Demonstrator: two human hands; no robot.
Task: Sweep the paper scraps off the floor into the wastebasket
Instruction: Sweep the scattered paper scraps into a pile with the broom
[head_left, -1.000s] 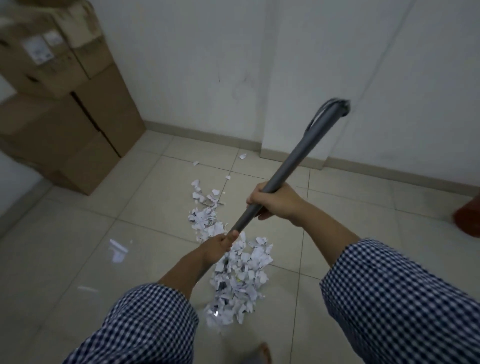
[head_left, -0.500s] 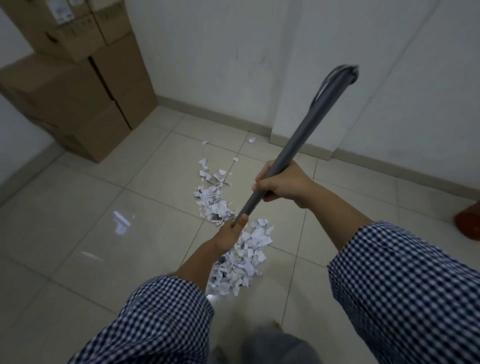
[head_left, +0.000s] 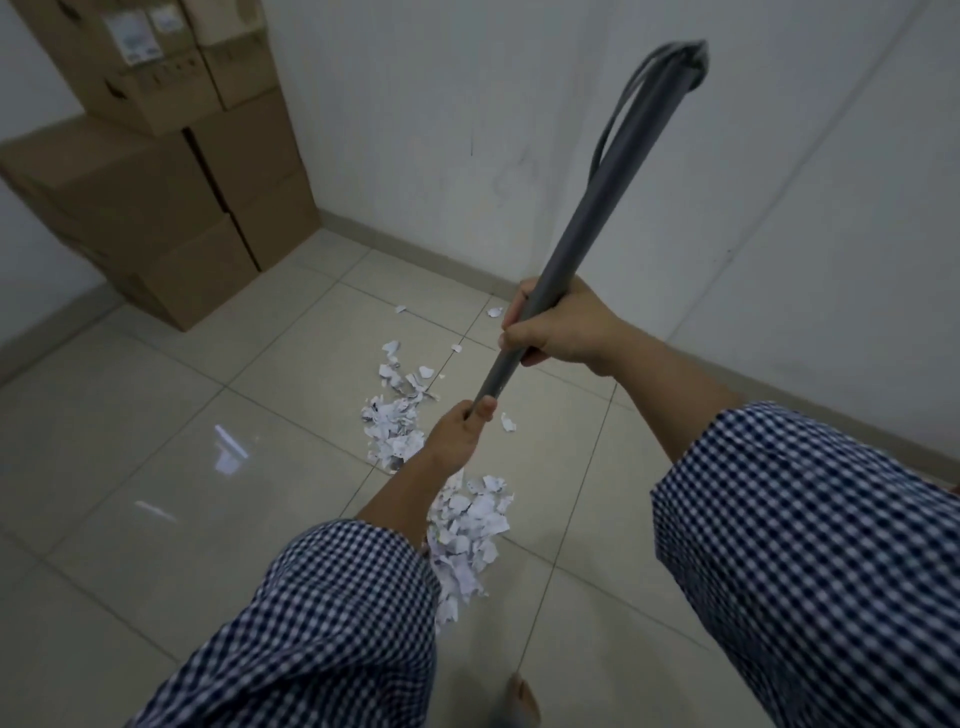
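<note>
Head view: right hand (head_left: 563, 327) gripped stiff-looking broom handle (head_left: 587, 228) high, left hand (head_left: 457, 434) gripped it lower. Paper scraps (head_left: 472, 519) looked light, scatter-prone; gentle strokes judged best

Left sleeve (head_left: 332, 623): I note small navy-and-white gingham check, loose cloth.
Right sleeve (head_left: 810, 545): same check, wide cuff at mid-forearm.
Left hand (head_left: 457, 436), right hand (head_left: 561, 332): bare.

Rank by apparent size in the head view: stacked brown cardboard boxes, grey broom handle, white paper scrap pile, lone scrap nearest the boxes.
1. cardboard boxes
2. broom handle and scrap pile: close; handle nearer, pile partly hidden
3. lone scrap
</note>
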